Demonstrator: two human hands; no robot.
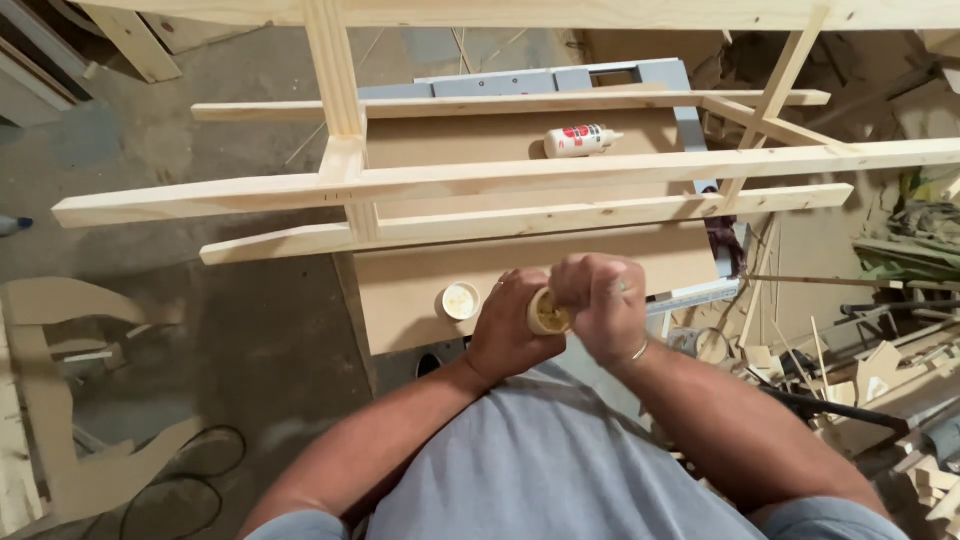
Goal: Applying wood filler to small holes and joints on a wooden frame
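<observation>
My left hand is wrapped around a small round container with yellowish contents, held over the near edge of a brown board tabletop. My right hand is closed over the container's top, fingers curled at its opening; what they pinch is hidden. A round lid lies on the board just left of my left hand. A frame of pale wooden slats spans the table in front of my hands.
A white glue bottle lies on its side on the board behind the slats. Wood offcuts and scraps pile up at the right. A curved cut-out board and a black cable lie on the concrete floor at left.
</observation>
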